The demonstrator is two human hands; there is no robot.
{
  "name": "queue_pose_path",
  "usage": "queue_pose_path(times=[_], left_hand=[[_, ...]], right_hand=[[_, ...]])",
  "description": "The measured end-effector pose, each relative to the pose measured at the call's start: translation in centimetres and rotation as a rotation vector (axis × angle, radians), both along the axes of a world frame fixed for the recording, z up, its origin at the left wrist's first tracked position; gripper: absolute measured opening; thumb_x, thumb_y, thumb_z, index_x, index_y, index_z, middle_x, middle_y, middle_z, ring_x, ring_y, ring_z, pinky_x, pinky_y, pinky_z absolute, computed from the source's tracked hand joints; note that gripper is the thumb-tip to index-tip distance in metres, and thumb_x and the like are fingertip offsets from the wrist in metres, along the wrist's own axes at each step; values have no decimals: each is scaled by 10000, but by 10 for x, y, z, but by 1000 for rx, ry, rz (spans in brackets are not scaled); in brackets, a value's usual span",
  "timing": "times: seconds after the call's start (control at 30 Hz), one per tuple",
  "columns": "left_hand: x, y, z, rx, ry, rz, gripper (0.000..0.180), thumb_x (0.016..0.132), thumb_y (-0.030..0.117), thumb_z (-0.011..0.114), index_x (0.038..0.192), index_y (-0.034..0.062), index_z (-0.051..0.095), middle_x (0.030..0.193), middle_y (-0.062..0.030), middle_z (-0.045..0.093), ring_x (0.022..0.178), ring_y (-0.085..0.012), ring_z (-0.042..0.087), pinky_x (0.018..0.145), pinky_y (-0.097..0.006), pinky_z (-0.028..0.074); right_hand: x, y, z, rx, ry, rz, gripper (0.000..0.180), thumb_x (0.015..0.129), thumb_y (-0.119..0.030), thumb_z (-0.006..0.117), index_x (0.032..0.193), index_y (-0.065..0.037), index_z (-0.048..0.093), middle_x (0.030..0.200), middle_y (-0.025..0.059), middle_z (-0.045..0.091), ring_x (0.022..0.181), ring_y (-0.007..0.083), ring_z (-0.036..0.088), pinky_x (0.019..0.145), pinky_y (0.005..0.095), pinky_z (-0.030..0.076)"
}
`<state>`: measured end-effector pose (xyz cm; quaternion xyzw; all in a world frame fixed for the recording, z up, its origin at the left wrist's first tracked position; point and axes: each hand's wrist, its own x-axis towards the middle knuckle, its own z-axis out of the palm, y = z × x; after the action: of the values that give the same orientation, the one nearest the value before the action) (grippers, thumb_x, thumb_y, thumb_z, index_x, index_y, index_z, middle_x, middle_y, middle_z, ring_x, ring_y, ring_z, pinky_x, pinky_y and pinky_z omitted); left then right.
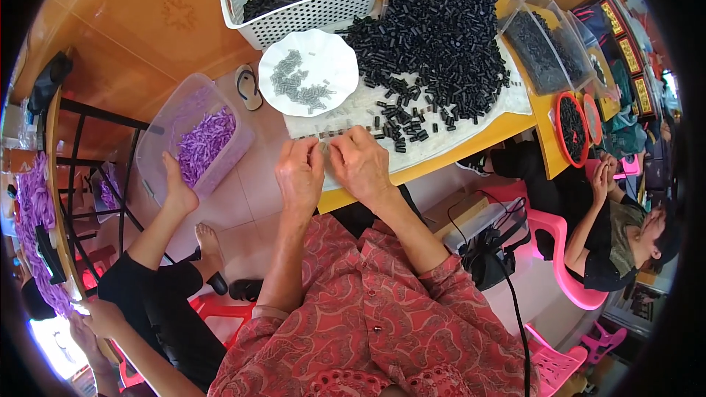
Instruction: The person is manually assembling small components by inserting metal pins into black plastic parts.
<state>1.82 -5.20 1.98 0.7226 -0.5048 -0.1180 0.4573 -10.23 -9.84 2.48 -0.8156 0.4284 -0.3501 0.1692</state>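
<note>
At the near edge of a table, my left hand (300,175) and my right hand (360,165) are close together with fingertips pinched. Whatever they hold is too small and too covered to make out. Beneath and beyond them lies a white cloth (460,137). A thin row of small dark and light bits (336,133) runs along it just past my fingers. Beyond my hands sits a white scalloped plate (340,51) with many tiny grey translucent pieces (294,81). To its right spreads a large heap of short black cylindrical pieces (441,37), some scattered toward me.
A white perforated basket (316,13) of black pieces stands at the back. Clear box (540,77) and red bowl (585,154) are rightward. Left on the floor is a clear bin (246,136) of purple pieces (206,147). People sit on both sides; a black cable (518,316) hangs beside me.
</note>
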Motion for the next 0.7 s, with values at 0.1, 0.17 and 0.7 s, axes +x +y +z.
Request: queue_pose_path(times=[0.1, 0.17, 0.7], left_hand=[[2, -2, -8, -28, -97, -32, 112, 796, 13, 672, 907, 23, 690, 804, -145, 604, 689, -302, 620, 609, -381, 498], [1, -1, -9, -46, -99, -30, 117, 798, 8, 669, 912, 19, 691, 822, -147, 609, 704, -303, 622, 623, -385, 501], [-24, 20, 11, -72, 202, -4, 139, 830, -15, 666, 968, -11, 680, 909, -116, 619, 702, -164, 605, 618, -275, 488]], right_hand=[[-5, 2, 3, -5, -9, -11, 85, 784, -76, 666, 802, -49, 588, 795, 100, 526, 709, 296, 589, 568, 406, 493], [-14, 5, 3, 9, -26, -23, 82, 782, -62, 666, 805, -49, 589, 794, 98, 529, 703, 292, 590, 564, 397, 492], [-64, -12, 9, 45, 136, -200, 200, 771, -53, 688, 965, -103, 691, 842, 88, 530, 787, 280, 576, 615, 397, 484]])
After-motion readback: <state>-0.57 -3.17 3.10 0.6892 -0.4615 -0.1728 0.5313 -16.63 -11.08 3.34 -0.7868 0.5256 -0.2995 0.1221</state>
